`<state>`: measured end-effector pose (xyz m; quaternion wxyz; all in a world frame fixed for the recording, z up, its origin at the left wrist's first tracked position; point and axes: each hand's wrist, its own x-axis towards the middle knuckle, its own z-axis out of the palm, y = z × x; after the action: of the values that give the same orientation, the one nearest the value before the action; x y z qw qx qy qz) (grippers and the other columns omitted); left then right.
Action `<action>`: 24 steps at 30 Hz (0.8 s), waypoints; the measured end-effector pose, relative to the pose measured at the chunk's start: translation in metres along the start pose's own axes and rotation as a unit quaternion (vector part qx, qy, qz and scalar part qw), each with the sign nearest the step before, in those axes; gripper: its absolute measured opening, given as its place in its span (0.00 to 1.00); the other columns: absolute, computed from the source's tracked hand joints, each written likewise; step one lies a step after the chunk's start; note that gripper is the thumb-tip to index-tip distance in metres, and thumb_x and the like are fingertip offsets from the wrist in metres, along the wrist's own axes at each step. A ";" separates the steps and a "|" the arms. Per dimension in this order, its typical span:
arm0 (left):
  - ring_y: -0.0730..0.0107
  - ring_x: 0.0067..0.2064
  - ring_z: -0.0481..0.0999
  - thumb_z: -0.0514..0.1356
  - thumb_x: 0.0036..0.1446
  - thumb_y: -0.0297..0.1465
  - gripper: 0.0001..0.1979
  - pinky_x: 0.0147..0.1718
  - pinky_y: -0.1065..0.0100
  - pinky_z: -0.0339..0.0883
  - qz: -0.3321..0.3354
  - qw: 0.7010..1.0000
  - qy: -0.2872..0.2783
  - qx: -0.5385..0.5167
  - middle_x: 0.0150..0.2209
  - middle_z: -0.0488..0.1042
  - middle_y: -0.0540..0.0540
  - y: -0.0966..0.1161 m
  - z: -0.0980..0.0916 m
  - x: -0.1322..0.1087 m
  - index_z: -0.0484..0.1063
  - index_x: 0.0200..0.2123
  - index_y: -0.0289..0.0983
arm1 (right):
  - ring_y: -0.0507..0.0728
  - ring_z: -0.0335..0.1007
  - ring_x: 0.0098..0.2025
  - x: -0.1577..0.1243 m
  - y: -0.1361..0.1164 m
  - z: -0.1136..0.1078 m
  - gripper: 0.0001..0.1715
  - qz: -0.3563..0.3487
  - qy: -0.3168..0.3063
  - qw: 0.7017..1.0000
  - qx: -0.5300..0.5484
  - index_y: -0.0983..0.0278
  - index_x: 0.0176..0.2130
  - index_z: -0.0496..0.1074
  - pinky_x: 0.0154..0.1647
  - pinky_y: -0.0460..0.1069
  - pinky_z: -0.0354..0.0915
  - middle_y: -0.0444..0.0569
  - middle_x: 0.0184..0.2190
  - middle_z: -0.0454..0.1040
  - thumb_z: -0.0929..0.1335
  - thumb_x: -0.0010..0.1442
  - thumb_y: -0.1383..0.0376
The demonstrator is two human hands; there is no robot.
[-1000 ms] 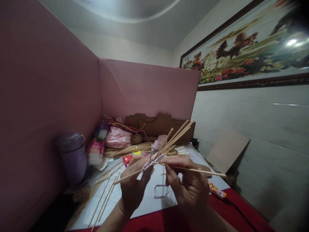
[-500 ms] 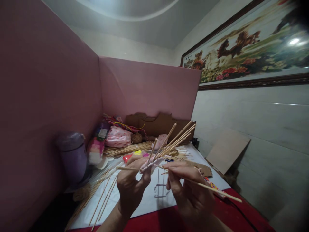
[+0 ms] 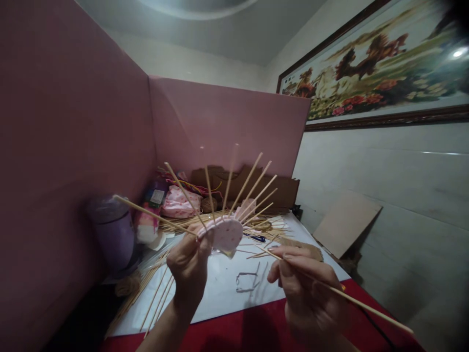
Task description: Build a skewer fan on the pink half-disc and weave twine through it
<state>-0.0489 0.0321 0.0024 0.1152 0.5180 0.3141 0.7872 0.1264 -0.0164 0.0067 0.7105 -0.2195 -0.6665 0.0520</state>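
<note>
My left hand [image 3: 188, 266] grips the near left edge of a round pink dotted fabric disc [image 3: 227, 235], thumb in front. Several thin wooden sticks [image 3: 252, 188] fan outward from the disc's rim, to the left, up and to the right. Between the thumb and fingers of my right hand [image 3: 306, 288] lies one more wooden stick [image 3: 351, 298], slanting down to the right. Its upper left tip is apart from the disc.
Loose sticks [image 3: 156, 300] lie on white paper [image 3: 212, 303] over a red cloth [image 3: 227, 340]. A purple lidded container [image 3: 113, 239] stands left. Behind are pink dotted fabric [image 3: 181, 201], twine and torn cardboard [image 3: 289, 193]. Pink panels [image 3: 220, 117] enclose the left and back.
My left hand has turned the disc so its flat face shows and the sticks spread out in a fan. My right hand has drawn its stick away, to the right.
</note>
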 end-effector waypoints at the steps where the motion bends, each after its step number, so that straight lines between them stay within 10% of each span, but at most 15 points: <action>1: 0.71 0.28 0.73 0.63 0.52 0.31 0.06 0.30 0.70 0.67 -0.009 0.999 0.024 -0.022 0.26 0.76 0.50 -0.003 0.000 0.003 0.80 0.33 0.39 | 0.52 0.71 0.29 -0.002 0.005 -0.001 0.16 0.005 0.005 1.000 0.000 0.58 0.46 0.65 0.23 0.47 0.68 0.50 0.42 0.72 0.63 0.60 0.75; 8: 0.73 0.28 0.72 0.65 0.48 0.32 0.08 0.30 0.72 0.66 -0.032 0.994 0.090 -0.060 0.27 0.77 0.51 -0.012 0.003 0.016 0.80 0.33 0.38 | 0.56 0.73 0.37 -0.005 0.058 -0.012 0.13 0.022 -0.202 0.952 -0.230 0.65 0.38 0.71 0.38 0.51 0.71 0.51 0.33 0.74 0.61 0.59 0.77; 14: 0.68 0.31 0.75 0.64 0.48 0.36 0.10 0.32 0.68 0.69 -0.047 0.991 0.126 -0.026 0.27 0.78 0.50 -0.011 0.006 0.018 0.80 0.32 0.37 | 0.60 0.73 0.48 -0.025 0.081 -0.015 0.21 0.045 -0.415 0.814 -0.404 0.70 0.44 0.73 0.48 0.51 0.69 0.62 0.48 0.73 0.60 0.54 0.81; 24: 0.63 0.37 0.78 0.61 0.51 0.36 0.12 0.39 0.62 0.71 -0.032 0.985 0.169 -0.017 0.34 0.80 0.47 -0.016 0.001 0.030 0.79 0.36 0.37 | 0.61 0.72 0.47 -0.032 0.088 -0.019 0.20 -0.029 -0.465 0.712 -0.525 0.72 0.48 0.71 0.47 0.51 0.69 0.64 0.49 0.72 0.61 0.57 0.80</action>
<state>-0.0637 0.0603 0.0154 0.0945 0.3652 0.3322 0.8645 0.1603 0.0465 -0.0571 0.0822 -0.4856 -0.8390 -0.2315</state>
